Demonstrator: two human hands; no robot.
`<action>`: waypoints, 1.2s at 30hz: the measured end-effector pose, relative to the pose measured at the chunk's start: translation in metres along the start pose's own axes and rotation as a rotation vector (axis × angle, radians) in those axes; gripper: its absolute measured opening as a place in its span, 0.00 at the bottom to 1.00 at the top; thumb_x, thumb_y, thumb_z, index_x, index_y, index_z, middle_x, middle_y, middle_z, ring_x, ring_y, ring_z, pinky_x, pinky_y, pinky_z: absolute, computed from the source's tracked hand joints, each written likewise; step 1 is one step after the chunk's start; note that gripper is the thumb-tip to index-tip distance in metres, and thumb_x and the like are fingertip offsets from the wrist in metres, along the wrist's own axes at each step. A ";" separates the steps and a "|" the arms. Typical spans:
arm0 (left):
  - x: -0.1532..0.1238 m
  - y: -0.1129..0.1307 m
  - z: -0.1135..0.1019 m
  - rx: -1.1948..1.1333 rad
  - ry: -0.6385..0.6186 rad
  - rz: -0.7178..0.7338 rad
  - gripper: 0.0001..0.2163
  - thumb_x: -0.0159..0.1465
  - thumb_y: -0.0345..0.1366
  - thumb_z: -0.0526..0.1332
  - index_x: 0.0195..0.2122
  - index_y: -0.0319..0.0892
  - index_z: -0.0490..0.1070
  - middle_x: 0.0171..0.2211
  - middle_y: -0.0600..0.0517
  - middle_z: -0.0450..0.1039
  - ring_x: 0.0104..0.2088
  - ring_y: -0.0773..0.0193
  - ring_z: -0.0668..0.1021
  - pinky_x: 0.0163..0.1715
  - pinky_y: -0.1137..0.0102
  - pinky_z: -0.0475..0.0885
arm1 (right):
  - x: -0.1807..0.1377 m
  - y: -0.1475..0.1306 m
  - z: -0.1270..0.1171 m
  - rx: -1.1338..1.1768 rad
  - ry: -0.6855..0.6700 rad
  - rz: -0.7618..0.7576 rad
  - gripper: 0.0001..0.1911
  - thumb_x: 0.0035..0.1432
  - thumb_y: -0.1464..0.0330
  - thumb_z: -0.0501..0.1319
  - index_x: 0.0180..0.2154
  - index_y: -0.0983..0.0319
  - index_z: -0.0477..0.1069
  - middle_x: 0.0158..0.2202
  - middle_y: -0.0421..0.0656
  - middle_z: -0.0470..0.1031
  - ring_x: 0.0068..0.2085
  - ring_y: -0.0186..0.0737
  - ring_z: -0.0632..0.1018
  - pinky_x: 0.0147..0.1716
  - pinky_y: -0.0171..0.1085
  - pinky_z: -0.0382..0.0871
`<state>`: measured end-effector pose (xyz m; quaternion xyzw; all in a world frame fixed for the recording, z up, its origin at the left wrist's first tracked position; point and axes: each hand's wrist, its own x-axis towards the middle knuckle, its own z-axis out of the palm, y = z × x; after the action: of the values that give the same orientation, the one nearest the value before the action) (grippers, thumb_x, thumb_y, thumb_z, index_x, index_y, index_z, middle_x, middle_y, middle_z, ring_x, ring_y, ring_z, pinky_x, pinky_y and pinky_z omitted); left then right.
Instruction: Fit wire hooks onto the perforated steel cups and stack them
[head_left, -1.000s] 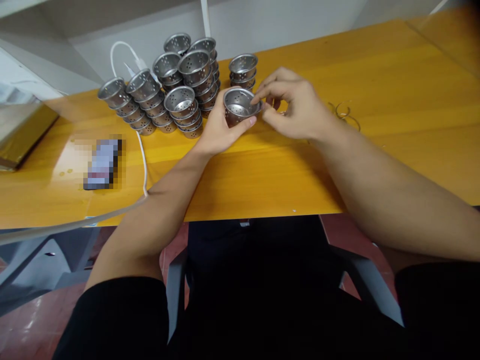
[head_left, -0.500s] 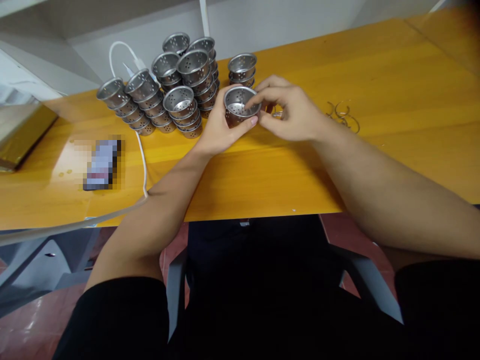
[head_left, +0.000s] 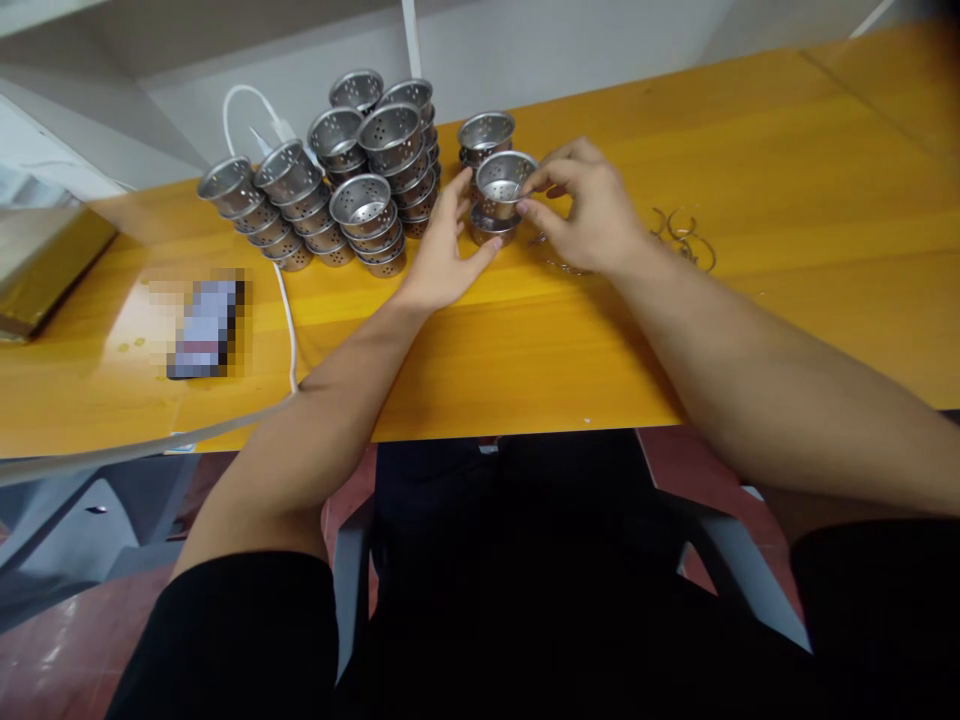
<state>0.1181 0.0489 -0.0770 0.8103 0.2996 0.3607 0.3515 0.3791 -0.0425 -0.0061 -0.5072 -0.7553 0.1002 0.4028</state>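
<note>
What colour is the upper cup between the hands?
The upper cup is silvery grey, seen best in the head view.

**Soft indoor light over a dark lower frame**

Diffuse, moderate light covers the yellow table (head_left: 487,370); its source is out of view. Small highlights dot the metal cups (head_left: 391,138), and pale glare spreads at the table's left and on the floor (head_left: 60,640). A soft shadow lies beside the right forearm (head_left: 720,330). Black clothing (head_left: 525,580) loses detail. Wide-angle stretching bends the edges, the upper-right corner darkens, fine detail looks slightly soft, and coarse pixel blocks mask the phone (head_left: 206,330).
</note>
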 end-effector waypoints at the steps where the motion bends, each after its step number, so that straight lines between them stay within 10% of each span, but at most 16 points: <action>1: -0.001 0.002 0.001 0.000 -0.010 -0.002 0.52 0.80 0.58 0.69 0.94 0.61 0.35 0.96 0.47 0.45 0.95 0.38 0.57 0.94 0.40 0.54 | 0.000 -0.001 0.000 -0.017 -0.028 0.015 0.17 0.84 0.45 0.71 0.54 0.49 0.83 0.65 0.54 0.81 0.64 0.61 0.81 0.72 0.61 0.80; 22: 0.000 -0.017 0.003 0.187 0.013 0.095 0.45 0.80 0.50 0.70 0.90 0.48 0.47 0.89 0.36 0.56 0.92 0.43 0.63 0.96 0.46 0.50 | -0.004 -0.023 -0.005 -0.116 -0.177 0.096 0.27 0.78 0.33 0.68 0.63 0.40 0.82 0.71 0.47 0.83 0.70 0.69 0.80 0.78 0.69 0.75; 31: 0.002 -0.022 0.008 0.173 0.020 0.041 0.56 0.78 0.51 0.72 0.91 0.48 0.30 0.93 0.33 0.41 0.96 0.40 0.49 0.96 0.46 0.44 | 0.001 -0.017 -0.008 -0.038 0.062 0.179 0.19 0.86 0.55 0.65 0.70 0.49 0.74 0.72 0.53 0.80 0.65 0.53 0.84 0.72 0.54 0.80; 36: 0.000 -0.026 0.016 0.129 0.053 -0.027 0.56 0.75 0.44 0.73 0.89 0.42 0.31 0.93 0.31 0.38 0.96 0.40 0.46 0.96 0.47 0.43 | 0.029 -0.023 -0.017 -0.023 -0.016 0.365 0.20 0.90 0.61 0.65 0.75 0.53 0.75 0.77 0.50 0.80 0.70 0.45 0.81 0.74 0.45 0.78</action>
<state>0.1253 0.0579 -0.1055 0.8173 0.3424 0.3572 0.2952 0.3705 -0.0332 0.0328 -0.6397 -0.6549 0.1668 0.3661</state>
